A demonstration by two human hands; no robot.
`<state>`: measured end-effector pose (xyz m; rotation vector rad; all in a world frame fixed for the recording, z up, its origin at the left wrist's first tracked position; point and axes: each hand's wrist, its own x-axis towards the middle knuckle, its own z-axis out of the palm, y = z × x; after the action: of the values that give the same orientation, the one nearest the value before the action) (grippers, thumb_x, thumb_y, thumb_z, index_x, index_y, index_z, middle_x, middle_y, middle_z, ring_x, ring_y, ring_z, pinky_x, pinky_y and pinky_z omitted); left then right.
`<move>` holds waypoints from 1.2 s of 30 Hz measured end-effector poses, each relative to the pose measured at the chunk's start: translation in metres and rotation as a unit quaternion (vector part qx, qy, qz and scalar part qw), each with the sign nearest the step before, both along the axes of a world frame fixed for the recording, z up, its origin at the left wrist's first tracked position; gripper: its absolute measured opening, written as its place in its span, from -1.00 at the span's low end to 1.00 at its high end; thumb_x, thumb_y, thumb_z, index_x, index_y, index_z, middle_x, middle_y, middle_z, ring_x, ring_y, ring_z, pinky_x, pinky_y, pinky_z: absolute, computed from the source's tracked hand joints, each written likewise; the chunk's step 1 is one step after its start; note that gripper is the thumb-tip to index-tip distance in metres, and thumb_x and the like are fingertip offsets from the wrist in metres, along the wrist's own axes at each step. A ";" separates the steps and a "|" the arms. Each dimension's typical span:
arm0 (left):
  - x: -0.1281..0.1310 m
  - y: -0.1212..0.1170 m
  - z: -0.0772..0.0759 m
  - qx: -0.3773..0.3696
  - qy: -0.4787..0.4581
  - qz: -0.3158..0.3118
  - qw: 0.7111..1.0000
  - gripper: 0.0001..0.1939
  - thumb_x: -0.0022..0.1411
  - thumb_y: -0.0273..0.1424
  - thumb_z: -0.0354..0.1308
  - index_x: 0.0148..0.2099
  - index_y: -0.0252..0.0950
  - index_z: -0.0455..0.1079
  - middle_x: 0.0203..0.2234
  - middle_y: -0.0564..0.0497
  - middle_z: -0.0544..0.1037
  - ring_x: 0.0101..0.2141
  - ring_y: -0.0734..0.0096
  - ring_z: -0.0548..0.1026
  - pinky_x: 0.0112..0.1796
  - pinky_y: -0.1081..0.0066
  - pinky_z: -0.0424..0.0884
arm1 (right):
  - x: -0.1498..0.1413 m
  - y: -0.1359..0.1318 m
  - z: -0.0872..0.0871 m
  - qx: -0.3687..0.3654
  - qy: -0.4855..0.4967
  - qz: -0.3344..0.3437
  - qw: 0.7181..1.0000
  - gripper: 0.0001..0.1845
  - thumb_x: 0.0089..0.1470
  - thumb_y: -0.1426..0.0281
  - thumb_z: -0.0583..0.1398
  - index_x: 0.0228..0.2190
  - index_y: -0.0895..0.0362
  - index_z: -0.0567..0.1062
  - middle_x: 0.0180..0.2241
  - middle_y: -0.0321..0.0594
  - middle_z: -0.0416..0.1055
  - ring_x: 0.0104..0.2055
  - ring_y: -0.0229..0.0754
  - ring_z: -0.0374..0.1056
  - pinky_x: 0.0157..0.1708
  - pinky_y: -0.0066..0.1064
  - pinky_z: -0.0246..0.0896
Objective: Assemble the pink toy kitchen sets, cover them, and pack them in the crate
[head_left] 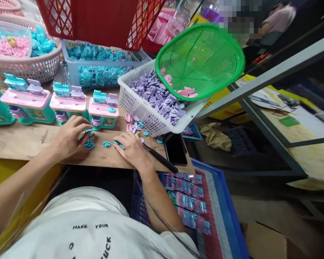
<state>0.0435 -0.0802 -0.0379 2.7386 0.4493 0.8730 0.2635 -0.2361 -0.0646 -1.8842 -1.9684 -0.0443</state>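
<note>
My left hand (70, 138) rests on the wooden board (29, 142), fingers curled around small teal round parts (89, 144) lying under it. My right hand (131, 149) lies palm down beside it, fingers closed over a teal part (119, 144) at its fingertips. Another teal part (106, 144) sits on the board between the two hands. Just behind them stands a row of pink-and-teal toy units (103, 113). A black tool (162, 160) lies right of my right hand.
A white basket of purple parts (156, 104) holds a tilted green basket (202, 59). Behind are a blue basket of teal parts (97, 66), a pink basket (21, 57) and a red crate (97, 21). A phone (175, 149) lies at the board's right; a blue crate of assembled pieces (189, 201) sits below.
</note>
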 end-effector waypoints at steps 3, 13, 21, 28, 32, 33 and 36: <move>0.009 -0.008 0.001 -0.005 -0.001 -0.034 0.999 -0.78 0.42 -0.36 0.04 -0.05 -0.29 0.49 -0.14 -0.15 0.55 -0.13 0.21 0.50 -0.11 0.22 0.48 | -0.004 0.010 0.003 0.025 0.046 0.002 0.999 -0.90 0.23 0.42 0.27 -0.36 0.10 0.55 -0.31 -0.14 0.55 -0.18 -0.02 0.40 -0.12 -0.18 0.29; 0.030 -0.002 0.030 -0.274 -0.203 -0.029 0.940 -0.65 0.26 -0.21 0.31 0.00 -0.31 0.53 -0.23 -0.09 0.62 -0.31 0.34 0.60 -0.30 0.41 0.57 | -0.038 0.090 0.044 0.190 0.423 0.033 0.886 -0.65 0.28 0.10 0.21 -0.36 0.10 0.57 -0.22 -0.19 0.51 -0.21 -0.21 0.48 -0.29 -0.43 0.48; -0.003 0.039 0.040 -0.276 -0.193 0.161 0.928 -0.63 0.17 -0.11 0.31 -0.24 -0.36 0.59 -0.46 -0.04 0.61 -0.52 0.45 0.44 -0.46 0.47 0.38 | -0.060 0.134 0.053 0.143 0.268 0.127 0.944 -0.79 0.27 0.45 0.20 -0.10 0.08 0.59 -0.11 -0.16 0.51 -0.10 -0.18 0.46 -0.08 -0.37 0.45; -0.009 0.073 0.027 -0.028 -0.046 0.166 0.985 -0.65 0.32 -0.24 0.09 -0.20 -0.34 0.65 -0.38 -0.14 0.63 -0.34 0.20 0.46 -0.26 0.27 0.38 | -0.067 0.161 0.070 0.026 0.047 0.021 0.998 -0.82 0.31 0.42 0.22 -0.21 0.13 0.66 -0.22 -0.12 0.55 -0.11 -0.09 0.46 -0.06 -0.33 0.31; -0.007 0.076 0.021 0.023 -0.023 0.154 0.988 -0.63 0.36 -0.24 0.06 -0.20 -0.32 0.65 -0.32 -0.15 0.61 -0.32 0.19 0.42 -0.28 0.24 0.36 | -0.065 0.156 0.082 -0.009 0.011 0.008 1.000 -0.79 0.34 0.39 0.19 -0.19 0.09 0.66 -0.17 -0.15 0.57 -0.09 -0.10 0.48 -0.13 -0.36 0.27; -0.006 0.075 0.020 0.025 -0.018 0.159 0.987 -0.64 0.36 -0.24 0.06 -0.20 -0.31 0.65 -0.34 -0.14 0.59 -0.32 0.19 0.41 -0.30 0.25 0.35 | -0.064 0.155 0.085 -0.015 0.005 0.005 1.000 -0.78 0.34 0.38 0.18 -0.18 0.08 0.66 -0.16 -0.16 0.57 -0.09 -0.10 0.48 -0.15 -0.36 0.26; -0.003 0.071 0.017 0.031 -0.011 0.181 0.983 -0.64 0.37 -0.25 0.06 -0.19 -0.31 0.65 -0.36 -0.13 0.57 -0.32 0.18 0.40 -0.34 0.26 0.32 | -0.063 0.151 0.090 -0.026 -0.017 -0.013 0.999 -0.77 0.36 0.35 0.17 -0.16 0.06 0.65 -0.13 -0.19 0.58 -0.10 -0.09 0.49 -0.21 -0.37 0.23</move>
<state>0.0407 -0.0092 -0.0205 2.7452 0.9523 1.0114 0.2007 -0.0847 0.0252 -1.9546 -1.9852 -0.0337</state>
